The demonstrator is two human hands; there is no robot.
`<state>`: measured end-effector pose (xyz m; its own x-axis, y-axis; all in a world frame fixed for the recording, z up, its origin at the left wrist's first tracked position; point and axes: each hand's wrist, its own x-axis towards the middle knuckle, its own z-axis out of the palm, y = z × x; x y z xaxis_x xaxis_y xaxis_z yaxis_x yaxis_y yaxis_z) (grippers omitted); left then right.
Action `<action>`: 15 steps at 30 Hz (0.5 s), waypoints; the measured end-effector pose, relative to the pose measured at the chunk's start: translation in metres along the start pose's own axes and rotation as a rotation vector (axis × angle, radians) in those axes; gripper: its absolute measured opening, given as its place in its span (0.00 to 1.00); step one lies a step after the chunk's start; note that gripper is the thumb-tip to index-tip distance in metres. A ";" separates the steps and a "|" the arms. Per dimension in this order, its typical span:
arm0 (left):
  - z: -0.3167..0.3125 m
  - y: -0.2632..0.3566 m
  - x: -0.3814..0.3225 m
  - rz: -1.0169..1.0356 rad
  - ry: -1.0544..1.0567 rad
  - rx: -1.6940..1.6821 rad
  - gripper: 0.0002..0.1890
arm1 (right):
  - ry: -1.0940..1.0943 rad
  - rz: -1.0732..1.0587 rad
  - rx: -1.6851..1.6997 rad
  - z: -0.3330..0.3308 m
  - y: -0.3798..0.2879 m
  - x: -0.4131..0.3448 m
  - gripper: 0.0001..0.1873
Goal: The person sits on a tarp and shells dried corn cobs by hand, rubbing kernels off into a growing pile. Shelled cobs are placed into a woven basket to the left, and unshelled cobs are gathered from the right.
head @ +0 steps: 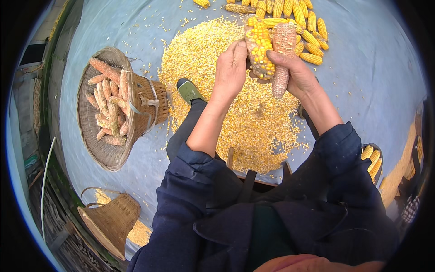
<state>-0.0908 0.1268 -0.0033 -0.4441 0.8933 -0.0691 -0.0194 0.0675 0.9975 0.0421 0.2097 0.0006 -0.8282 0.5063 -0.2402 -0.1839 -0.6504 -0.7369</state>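
My left hand (232, 69) grips a partly shelled ear of corn (260, 47), its fingers wrapped behind the lower part. Yellow kernels still cover much of this ear's face, while its left side and bottom look bare and greyish. In my right hand (300, 73) is a bare reddish corncob (283, 44), held tilted close against the ear. My right thumb reaches over the cob to the ear's kernels. Both hands are above a broad heap of loose corn kernels (200, 44) spread on a blue tarp (360, 68).
Whole ears of corn (311, 49) lie in a pile beyond my hands. At left, a woven basket (149, 98) on its side holds bare cobs (110, 102). Another wicker basket (115, 217) lies lower left. More ears (373, 159) sit in a container by my right elbow. My green shoe (188, 91) touches the heap.
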 end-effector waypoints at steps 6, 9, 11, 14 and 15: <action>0.004 -0.001 0.001 0.051 0.063 0.263 0.31 | 0.128 -0.120 -0.271 -0.007 -0.010 0.000 0.24; 0.013 0.001 -0.002 0.023 -0.001 0.261 0.29 | 0.097 -0.039 -0.104 0.004 -0.005 -0.005 0.24; 0.020 0.004 -0.004 0.112 0.124 0.221 0.28 | 0.109 -0.071 -0.072 0.004 0.001 -0.003 0.24; 0.015 -0.003 -0.001 0.135 0.207 0.265 0.25 | 0.083 -0.032 0.010 0.005 0.002 -0.003 0.24; 0.015 -0.004 -0.001 0.116 0.236 0.230 0.25 | 0.049 -0.002 0.062 0.005 0.000 -0.005 0.24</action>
<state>-0.0769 0.1327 -0.0078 -0.6271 0.7752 0.0761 0.2336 0.0940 0.9678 0.0439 0.2042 0.0044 -0.8011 0.5337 -0.2711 -0.2188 -0.6826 -0.6973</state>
